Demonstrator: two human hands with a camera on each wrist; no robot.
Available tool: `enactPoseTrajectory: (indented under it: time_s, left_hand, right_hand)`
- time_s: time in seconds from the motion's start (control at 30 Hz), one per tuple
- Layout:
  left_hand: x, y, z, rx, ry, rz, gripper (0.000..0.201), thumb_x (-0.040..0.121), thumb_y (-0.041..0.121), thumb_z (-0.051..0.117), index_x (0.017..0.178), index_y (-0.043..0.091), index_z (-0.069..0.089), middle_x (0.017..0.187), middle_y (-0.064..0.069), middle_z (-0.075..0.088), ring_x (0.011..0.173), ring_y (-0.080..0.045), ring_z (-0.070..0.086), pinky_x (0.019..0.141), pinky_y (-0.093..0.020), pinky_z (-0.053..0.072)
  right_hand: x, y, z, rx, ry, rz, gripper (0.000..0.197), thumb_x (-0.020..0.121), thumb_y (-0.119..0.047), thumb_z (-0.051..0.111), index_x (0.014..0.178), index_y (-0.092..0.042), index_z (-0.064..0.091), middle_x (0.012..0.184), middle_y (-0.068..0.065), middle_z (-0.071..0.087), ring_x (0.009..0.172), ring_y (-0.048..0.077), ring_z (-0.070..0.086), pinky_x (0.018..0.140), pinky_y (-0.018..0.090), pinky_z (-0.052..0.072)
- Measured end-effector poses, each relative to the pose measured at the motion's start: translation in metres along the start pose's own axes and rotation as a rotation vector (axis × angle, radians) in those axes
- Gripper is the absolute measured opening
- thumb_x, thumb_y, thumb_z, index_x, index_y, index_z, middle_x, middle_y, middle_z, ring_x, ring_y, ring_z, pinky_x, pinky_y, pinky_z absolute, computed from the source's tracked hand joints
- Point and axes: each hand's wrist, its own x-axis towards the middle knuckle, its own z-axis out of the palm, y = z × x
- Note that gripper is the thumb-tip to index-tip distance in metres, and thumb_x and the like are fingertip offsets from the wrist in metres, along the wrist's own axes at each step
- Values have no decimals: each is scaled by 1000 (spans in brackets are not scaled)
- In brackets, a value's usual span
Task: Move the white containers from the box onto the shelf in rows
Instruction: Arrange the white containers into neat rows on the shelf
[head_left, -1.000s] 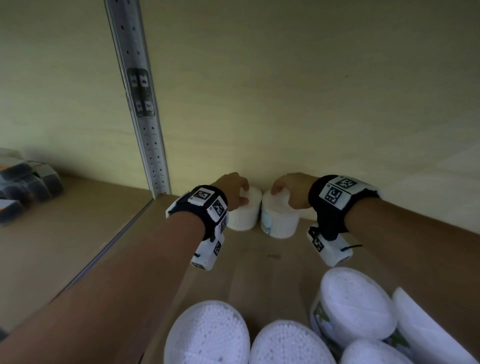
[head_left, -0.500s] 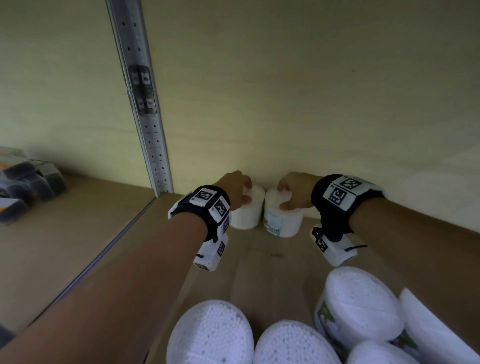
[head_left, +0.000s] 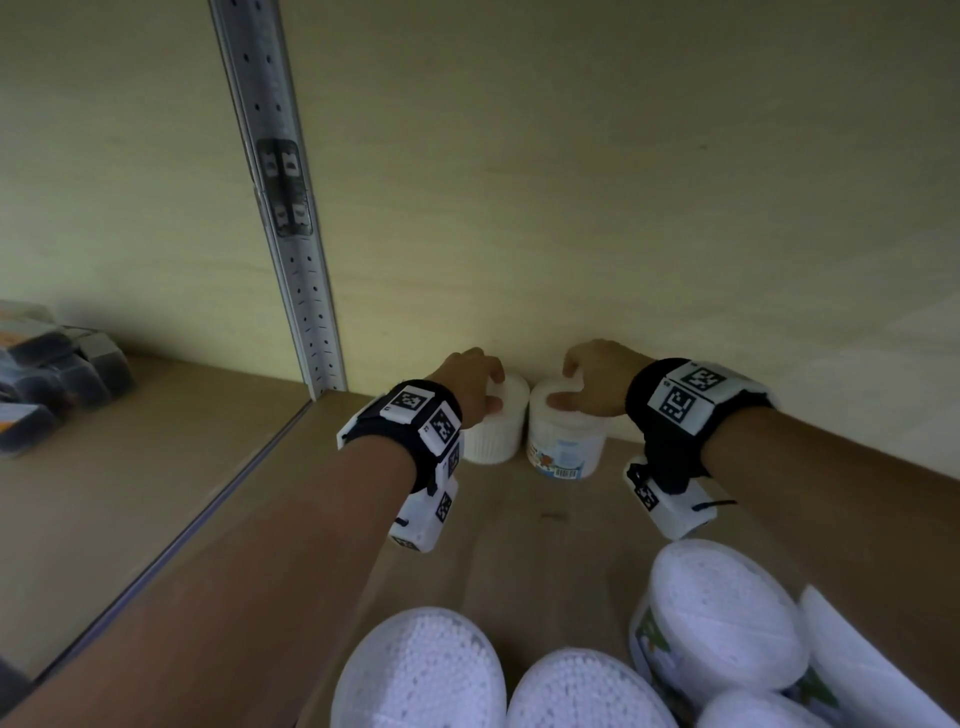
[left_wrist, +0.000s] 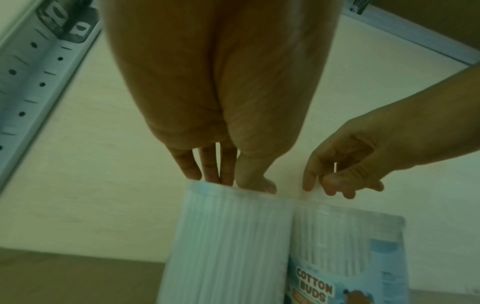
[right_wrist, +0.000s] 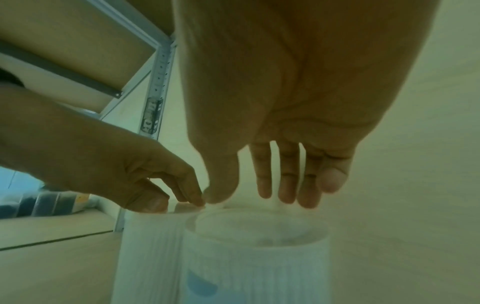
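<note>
Seen from above by the head camera, two forearms reach to the back of a wooden shelf (head_left: 519, 525), toward twelve o'clock, where it meets a pale wall. Two white containers stand upright there, side by side and touching. The left container (head_left: 493, 431) has a ribbed side; the left hand (head_left: 470, 384) rests on its lid, the fingers (left_wrist: 207, 166) straight and close together with their tips on the lid's far edge, and the thumb on the near edge. The right container (head_left: 566, 441) bears a blue label reading "COTTON BUDS", with a barcode low on its side. The right hand (head_left: 597, 376) is just over its lid; from the right wrist camera its fingers (right_wrist: 287, 181) are straight and slightly apart, tips at or just above the lid, and whether they touch it cannot be told. The thumb of the right hand and a finger of the left nearly meet above the seam between the two lids. Both wrists wear black bands with white blocks printed in black-and-white square codes. At six o'clock, nearest the viewer, lie more white containers (head_left: 727, 613), their tops showing packed cotton-bud tips. A grey perforated metal upright (head_left: 291, 249) rises at eleven o'clock. At nine o'clock, on the neighbouring shelf bay, sit dark packets (head_left: 47, 364), blurred.
</note>
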Motion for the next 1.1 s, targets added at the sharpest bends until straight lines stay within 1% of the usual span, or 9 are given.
enactPoseTrajectory:
  time_s: [0.1, 0.27, 0.47, 0.63, 0.7, 0.77, 0.83, 0.97, 1.1]
  left_hand:
    - [0, 0, 0, -1, 3, 3, 39, 95, 24, 55, 132, 12, 47, 134, -11, 43, 127, -29, 41, 102, -37, 35]
    - [0, -1, 1, -5, -1, 0, 40, 94, 24, 55, 132, 12, 47, 134, -11, 43, 127, -30, 40, 104, -38, 35]
    - [0, -1, 0, -10, -1, 0, 40, 94, 24, 55, 132, 12, 48, 134, -12, 43, 127, -30, 40, 104, -37, 34]
    - [0, 0, 1, -15, 14, -3, 39, 95, 23, 55, 131, 12, 48, 135, -11, 43, 127, -30, 39, 104, -36, 33]
    - [-1, 0, 1, -17, 12, -4, 39, 94, 22, 55, 131, 13, 48, 135, -11, 42, 128, -29, 39, 104, -36, 33]
    - [-1, 0, 1, -20, 9, -4, 39, 94, 22, 55, 131, 12, 48, 134, -11, 43, 128, -30, 39, 104, -37, 34]
    - [-1, 1, 0, -18, 8, -7, 38, 95, 22, 55, 131, 13, 48, 134, -11, 43, 128, -30, 39, 104, -37, 34]
    - [-2, 1, 1, -19, 9, -9, 38, 95, 22, 54, 132, 13, 48, 135, -10, 43, 128, -29, 39, 104, -37, 35]
    - [-2, 1, 1, -22, 7, -7, 39, 95, 22, 54, 132, 13, 47, 135, -11, 42, 128, -29, 39, 103, -37, 34]
  right_hand:
    - [0, 0, 3, -36, -67, 20, 59, 88, -46, 60, 128, -3, 51, 130, 15, 53, 116, 30, 53, 94, 35, 45]
    - [-1, 1, 4, 6, -54, 18, 58, 88, -41, 62, 128, -1, 52, 128, 17, 54, 108, 28, 54, 92, 34, 45]
    - [-1, 2, 2, -12, -83, -24, 53, 86, -30, 67, 133, -11, 49, 136, 10, 47, 121, 27, 50, 99, 33, 42]
    - [-4, 2, -3, -17, -117, -80, 51, 88, -14, 63, 137, -15, 48, 143, 7, 42, 128, 26, 45, 100, 30, 40]
    - [-5, 2, -4, -3, -124, -90, 50, 89, -12, 61, 136, -16, 48, 143, 7, 42, 128, 26, 45, 99, 31, 40]
    - [-4, 3, -5, 27, -87, -78, 47, 89, -17, 62, 134, -14, 50, 140, 8, 45, 125, 26, 48, 99, 31, 41]
    - [-2, 2, -5, 33, -36, -49, 48, 89, -27, 63, 132, -11, 51, 137, 10, 48, 122, 26, 50, 98, 32, 42]
    - [0, 0, -3, -37, -85, 12, 65, 88, -46, 60, 138, -6, 45, 139, 11, 48, 123, 27, 50, 98, 32, 42]
    - [0, -3, -1, -75, -120, 15, 69, 87, -47, 61, 139, -5, 43, 141, 12, 46, 125, 29, 49, 102, 35, 41]
